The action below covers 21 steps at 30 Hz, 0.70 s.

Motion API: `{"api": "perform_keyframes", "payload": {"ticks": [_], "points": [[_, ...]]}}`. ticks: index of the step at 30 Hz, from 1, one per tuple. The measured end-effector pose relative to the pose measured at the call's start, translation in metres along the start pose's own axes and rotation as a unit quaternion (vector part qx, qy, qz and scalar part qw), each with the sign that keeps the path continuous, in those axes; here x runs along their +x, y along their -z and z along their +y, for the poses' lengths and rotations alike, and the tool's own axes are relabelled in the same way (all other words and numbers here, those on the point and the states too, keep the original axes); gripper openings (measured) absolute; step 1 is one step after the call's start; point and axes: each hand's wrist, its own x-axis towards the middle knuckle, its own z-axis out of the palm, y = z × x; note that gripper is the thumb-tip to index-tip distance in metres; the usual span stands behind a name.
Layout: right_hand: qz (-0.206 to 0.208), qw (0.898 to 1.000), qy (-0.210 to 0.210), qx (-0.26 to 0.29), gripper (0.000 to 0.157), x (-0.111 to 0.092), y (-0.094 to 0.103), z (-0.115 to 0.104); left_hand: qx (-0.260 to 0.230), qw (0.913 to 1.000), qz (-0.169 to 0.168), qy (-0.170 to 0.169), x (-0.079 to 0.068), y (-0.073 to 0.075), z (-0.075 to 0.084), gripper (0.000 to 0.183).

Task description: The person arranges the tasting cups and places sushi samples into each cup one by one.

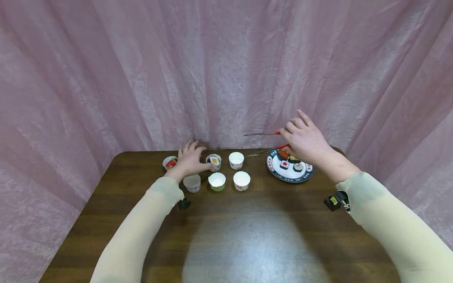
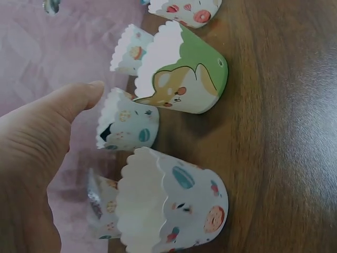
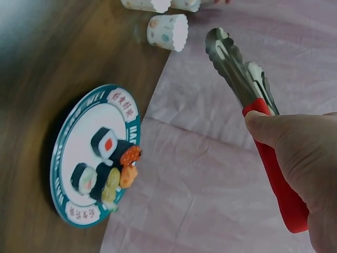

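Note:
My left hand [image 1: 189,160], fingers spread, is over the left side of a group of paper cups. Its thumb is close to the rim of a back-row cup [image 2: 138,129] that contains a white-and-yellow piece of toy sushi [image 1: 214,160]. My right hand [image 1: 307,141] grips a pair of tongs [image 3: 278,184] by the red handles, above a round plate [image 1: 288,179]. The metal arms of the tongs stand apart and point left, with nothing between them. On the plate lie several sushi pieces [image 3: 105,143], among them a roll with a red centre and one with orange topping.
At the back left, another cup [image 1: 165,162] contains a red-topped piece. Nearby stand a back-right cup [image 1: 236,162], a patterned front cup [image 2: 195,205], a green dog-print cup [image 2: 213,79] and a front-right cup [image 1: 242,182]. A pink curtain [image 1: 226,78] hangs behind the wooden table [image 1: 247,236].

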Motion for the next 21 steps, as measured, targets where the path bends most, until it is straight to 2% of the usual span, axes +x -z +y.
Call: {"api": "perform_keyframes", "payload": {"ticks": [12,21], "points": [[-0.006,0.999,-0.035,0.018,0.057,-0.04,0.001,0.017,-0.012,0.9982,0.031,-0.05,-0.031,0.013,0.007,0.087],[-0.001,0.999,-0.046,0.024,0.06,-0.076,0.001,0.027,-0.007,0.9958,0.046,-0.079,-0.047,0.011,0.015,0.087]]}}
